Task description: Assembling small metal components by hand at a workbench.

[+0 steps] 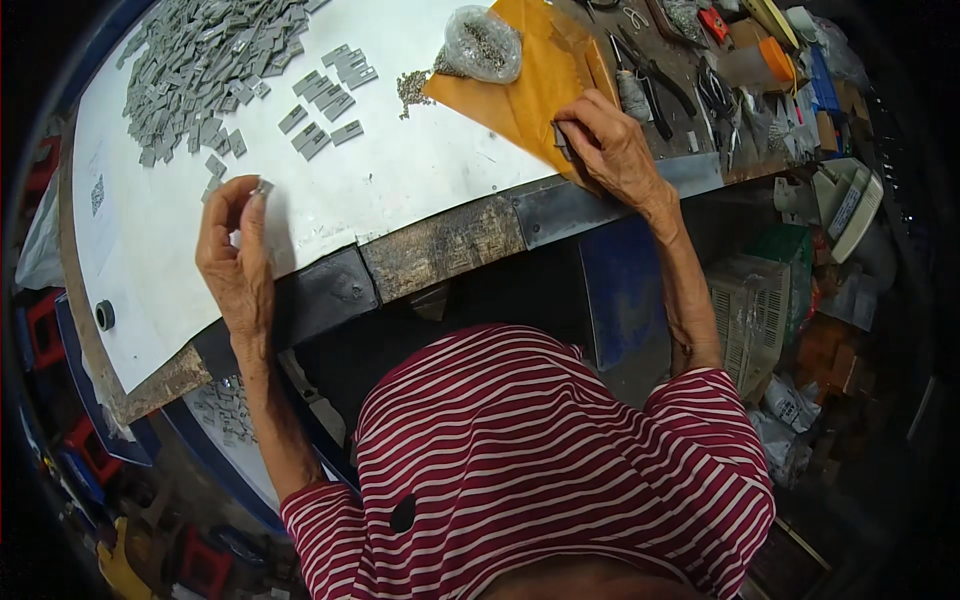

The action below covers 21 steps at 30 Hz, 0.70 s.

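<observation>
Between the thumb and fingertips of my left hand (230,255) is a small grey metal piece (263,187), held above the white table sheet (330,205). My right hand (620,150) is closed on a dark flat block (561,142) at the lower edge of an orange-brown paper envelope (520,90); its exact kind is hard to make out. A big heap of grey rectangular pieces (205,75) covers the far left. Several similar pieces (325,95) lie in rough rows beside it. Tiny metal parts (415,90) are scattered by the envelope.
On the envelope sits a clear plastic bag of small metal parts (483,45). Black-handled pliers (660,85) and other tools crowd the right side. A dark ring (104,316) rests at the left edge. The table's worn front edge (440,250) runs below my hands.
</observation>
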### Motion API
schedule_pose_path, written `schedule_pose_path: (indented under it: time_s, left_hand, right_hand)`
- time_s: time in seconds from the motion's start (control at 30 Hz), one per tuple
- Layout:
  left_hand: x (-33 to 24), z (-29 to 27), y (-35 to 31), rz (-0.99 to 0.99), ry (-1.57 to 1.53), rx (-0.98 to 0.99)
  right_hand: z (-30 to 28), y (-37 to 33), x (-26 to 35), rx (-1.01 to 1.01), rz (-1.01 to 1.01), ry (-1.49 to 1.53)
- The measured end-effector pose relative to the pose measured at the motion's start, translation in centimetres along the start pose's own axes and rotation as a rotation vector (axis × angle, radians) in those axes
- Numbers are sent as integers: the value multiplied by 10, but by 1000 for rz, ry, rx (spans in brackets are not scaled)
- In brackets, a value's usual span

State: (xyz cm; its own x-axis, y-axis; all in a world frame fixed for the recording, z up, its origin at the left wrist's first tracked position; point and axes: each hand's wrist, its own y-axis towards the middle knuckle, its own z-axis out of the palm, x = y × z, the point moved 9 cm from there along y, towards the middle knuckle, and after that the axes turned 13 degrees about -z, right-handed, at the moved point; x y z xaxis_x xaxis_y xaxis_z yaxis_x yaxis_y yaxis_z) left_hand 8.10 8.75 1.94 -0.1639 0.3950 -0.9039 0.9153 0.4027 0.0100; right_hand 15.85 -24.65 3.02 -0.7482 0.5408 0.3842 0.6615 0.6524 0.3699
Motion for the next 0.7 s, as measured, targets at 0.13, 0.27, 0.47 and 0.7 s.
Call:
schedule_pose_path:
  time_s: [0.13, 0.27, 0.47, 0.7]
  left_hand:
    - [-14, 25, -15, -53, -18, 104]
    - [-25, 45, -25, -42, -26, 162]
    - [-20, 60, -31, -24, -50, 203]
    - [-28, 62, -34, 57, 17, 182]
  right_hand:
    - [3, 3, 2, 43, -83, -70]
    - [7, 2, 5, 85, -146, -163]
    - [14, 2, 8, 122, -218, -245]
    - [11, 1, 11, 67, -273, -227]
